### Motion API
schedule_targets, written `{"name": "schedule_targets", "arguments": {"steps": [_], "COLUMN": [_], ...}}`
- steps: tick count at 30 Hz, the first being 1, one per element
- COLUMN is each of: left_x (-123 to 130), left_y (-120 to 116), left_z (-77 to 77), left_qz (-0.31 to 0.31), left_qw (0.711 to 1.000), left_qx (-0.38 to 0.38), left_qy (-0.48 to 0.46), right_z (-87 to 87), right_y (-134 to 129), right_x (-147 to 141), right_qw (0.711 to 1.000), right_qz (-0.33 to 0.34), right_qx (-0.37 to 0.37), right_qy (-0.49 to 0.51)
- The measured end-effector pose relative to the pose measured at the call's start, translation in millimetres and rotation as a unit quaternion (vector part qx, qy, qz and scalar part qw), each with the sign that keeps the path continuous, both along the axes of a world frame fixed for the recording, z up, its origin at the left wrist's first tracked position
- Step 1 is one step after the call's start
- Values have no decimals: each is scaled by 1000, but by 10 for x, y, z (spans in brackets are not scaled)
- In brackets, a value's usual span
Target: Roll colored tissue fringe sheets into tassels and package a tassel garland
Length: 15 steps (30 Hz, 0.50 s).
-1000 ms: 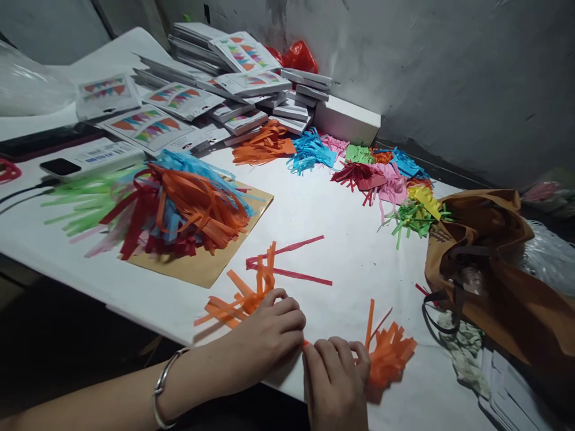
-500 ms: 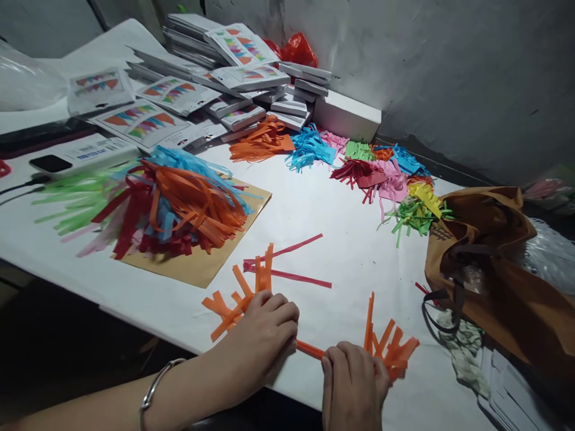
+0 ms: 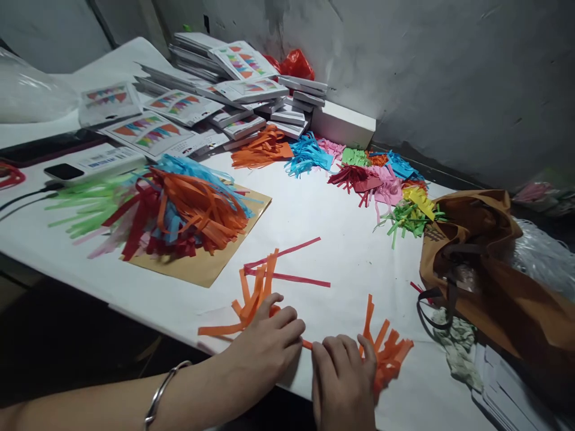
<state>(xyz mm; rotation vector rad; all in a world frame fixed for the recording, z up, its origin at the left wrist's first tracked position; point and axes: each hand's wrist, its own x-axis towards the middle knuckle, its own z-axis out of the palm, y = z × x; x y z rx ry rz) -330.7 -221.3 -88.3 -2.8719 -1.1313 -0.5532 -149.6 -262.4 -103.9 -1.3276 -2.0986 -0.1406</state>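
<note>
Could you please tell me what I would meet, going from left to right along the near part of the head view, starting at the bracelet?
Silver bracelet → left hand → right hand → right-hand fringe of the orange tassel → crumpled pale cloth → white flat stack.

Dim, cool light, brightest across the white tabletop (image 3: 350, 221), with deep shadow below and murky corners.

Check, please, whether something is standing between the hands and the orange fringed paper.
Nothing visible does: the left hand and the right hand are on the orange fringed paper, its narrow middle showing between them. The folded red strip lies beyond them.
</note>
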Motion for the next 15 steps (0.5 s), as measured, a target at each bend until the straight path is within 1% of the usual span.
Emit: {"name": "schedule_targets", "arguments": {"steps": [2,4,6,7,9,11,12,13,15], "left_x": [40,57,32,6,-54,-86,-80,-58,33], "left_y": [-1,5,4,-1,-15,-20,-17,-12,-2], "left_z": [-10,22,123,199,380,553,620,669,717], "left_qz": [19,49,65,63,39,28,29,28,22], "left_qw": [1000,998,988,977,941,884,845,796,683], "left_qx": [6,-33,-123,-178,-289,-400,-464,-531,-646], "left_qy": [8,-14,-63,-96,-172,-239,-264,-287,-341], "right_z": [11,35,73,100,178,289,355,422,545], "right_y": [28,66,92,93,72,34,16,3,-11], "right_x": [-22,-32,-16,3,58,126,162,197,259], "right_qw": [1000,1000,1000,999,995,989,986,982,973], "right_qz": [5,12,28,37,58,63,61,56,54], "right_qx": [-7,-9,5,24,77,133,157,180,224], "right_qy": [3,-8,-10,-5,3,-5,-13,-19,-16]}}
